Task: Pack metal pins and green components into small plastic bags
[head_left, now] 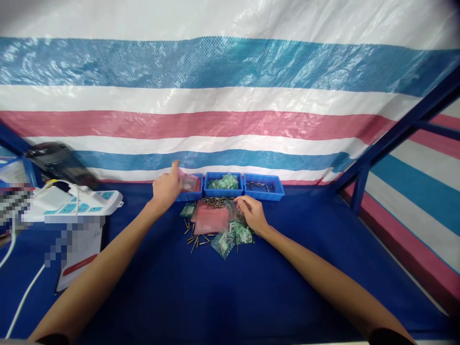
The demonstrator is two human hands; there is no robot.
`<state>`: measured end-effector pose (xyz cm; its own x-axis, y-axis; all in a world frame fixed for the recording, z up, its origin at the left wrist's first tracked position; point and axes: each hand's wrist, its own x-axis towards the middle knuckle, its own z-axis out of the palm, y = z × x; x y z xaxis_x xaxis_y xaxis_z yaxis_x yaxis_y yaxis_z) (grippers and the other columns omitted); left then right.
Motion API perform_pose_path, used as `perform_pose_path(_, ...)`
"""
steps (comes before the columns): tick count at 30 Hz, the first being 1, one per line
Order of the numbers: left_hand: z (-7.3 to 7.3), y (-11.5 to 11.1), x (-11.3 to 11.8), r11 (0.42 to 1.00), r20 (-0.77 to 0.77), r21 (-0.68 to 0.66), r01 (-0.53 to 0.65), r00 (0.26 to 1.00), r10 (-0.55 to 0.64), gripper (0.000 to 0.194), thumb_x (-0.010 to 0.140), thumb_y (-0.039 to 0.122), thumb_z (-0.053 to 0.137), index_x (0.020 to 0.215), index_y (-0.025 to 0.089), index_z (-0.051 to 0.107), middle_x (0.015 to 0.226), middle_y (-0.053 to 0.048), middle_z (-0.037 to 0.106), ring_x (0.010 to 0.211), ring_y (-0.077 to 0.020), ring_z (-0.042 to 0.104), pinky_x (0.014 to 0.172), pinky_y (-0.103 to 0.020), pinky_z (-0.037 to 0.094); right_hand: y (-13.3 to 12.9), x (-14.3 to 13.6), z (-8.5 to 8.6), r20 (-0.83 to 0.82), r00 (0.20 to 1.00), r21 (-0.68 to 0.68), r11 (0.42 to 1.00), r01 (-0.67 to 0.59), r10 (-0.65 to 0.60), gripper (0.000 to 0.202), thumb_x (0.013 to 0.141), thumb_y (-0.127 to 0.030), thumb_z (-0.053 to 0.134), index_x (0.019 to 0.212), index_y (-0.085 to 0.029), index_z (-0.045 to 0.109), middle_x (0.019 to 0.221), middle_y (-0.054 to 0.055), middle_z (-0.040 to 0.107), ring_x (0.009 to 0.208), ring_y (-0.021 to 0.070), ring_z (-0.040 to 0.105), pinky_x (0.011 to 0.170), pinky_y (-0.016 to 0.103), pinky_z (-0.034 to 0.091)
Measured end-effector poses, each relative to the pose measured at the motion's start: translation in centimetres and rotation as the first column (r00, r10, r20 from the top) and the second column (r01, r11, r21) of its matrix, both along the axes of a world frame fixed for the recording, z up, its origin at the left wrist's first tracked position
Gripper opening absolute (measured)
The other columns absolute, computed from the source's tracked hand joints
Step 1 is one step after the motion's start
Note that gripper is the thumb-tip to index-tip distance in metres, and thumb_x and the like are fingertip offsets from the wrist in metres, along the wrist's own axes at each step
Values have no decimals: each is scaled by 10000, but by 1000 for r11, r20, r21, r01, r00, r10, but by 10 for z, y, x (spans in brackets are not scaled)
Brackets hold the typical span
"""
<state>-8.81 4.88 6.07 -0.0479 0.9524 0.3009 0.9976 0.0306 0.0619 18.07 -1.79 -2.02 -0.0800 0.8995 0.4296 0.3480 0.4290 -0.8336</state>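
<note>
At the left blue bin [190, 195], my left hand [166, 188] is closed at the edge of a pink plastic bag [187, 182], with one finger pointing up. The bag rises over the bin's rim. My right hand [254, 214] is on the right of the pile, its fingers pinched together over clear plastic; what they hold is too small to make out. Between the hands lies a flat stack of pink bags [211, 219]. Green-tinted clear bags with small metal parts [223, 243] lie in front of my right hand. Loose thin metal pins [215, 202] are strewn behind and left of the stack.
The middle blue bin [223, 193] holds green-tinted bags, the right blue bin [264, 195] some dark metal pins. At the left are a white power strip [108, 203] with cables, a clipboard-like sheet [86, 244] and a dark wrapped object [63, 163]. Striped sheeting [230, 100] hangs behind the table.
</note>
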Motion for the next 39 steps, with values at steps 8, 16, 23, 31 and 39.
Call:
perform_pose_path(8, -2, 4, -8, 969, -127, -42, 242, 961, -246, 350, 883, 373, 468, 1081, 172, 676, 1081, -171, 654, 1002, -334, 603, 846, -422, 444, 2, 0, -1, 14, 1000, -1, 1000, -5, 5, 324, 937, -421, 452, 904, -182, 668, 785, 41, 646, 616, 143, 557, 562, 251, 438)
perform_pose_path(16, -20, 21, -14, 897, 42, -158, 414, 910, -413, 341, 891, 430, 475, 1135, 305, 678, 1107, -53, 692, 990, -241, 627, 823, -304, 455, -1, -2, 2, 88, 996, 58, 998, -23, 18, 304, 945, -370, 445, 873, -178, 670, 778, 45, 647, 627, 148, 562, 579, 263, 425)
perform_pose_path(23, -15, 16, -5, 948, 39, -112, 298, 955, -296, 359, 862, 434, 519, 1083, 216, 698, 1074, -112, 692, 955, -297, 639, 802, -365, 474, 3, 3, 33, 423, 895, 24, 985, -170, 144, 133, 857, -216, 557, 797, -201, 674, 738, 11, 633, 623, 135, 550, 611, 260, 403)
perform_pose_path(31, -15, -48, 20, 711, 199, 154, 686, 684, -702, 396, 955, 425, 395, 1173, 187, 624, 1181, -102, 628, 1129, -226, 552, 1014, -389, 403, -31, 28, 50, 670, 723, -44, 981, -186, 167, 541, 830, -463, 625, 1313, -237, 538, 1264, 128, 565, 1145, 300, 534, 924, 430, 443)
perform_pose_path(39, -82, -93, 0, 586, 98, -157, 795, 603, -792, 1067, 701, 791, 499, 1522, 227, 119, 1581, -142, 66, 1435, -395, 71, 1137, -569, 101, -71, 18, -1, 785, 564, -190, 966, -173, 255, 1091, 732, -790, 480, 1528, -188, 41, 1578, 150, -34, 1449, 330, -18, 1153, 532, 88)
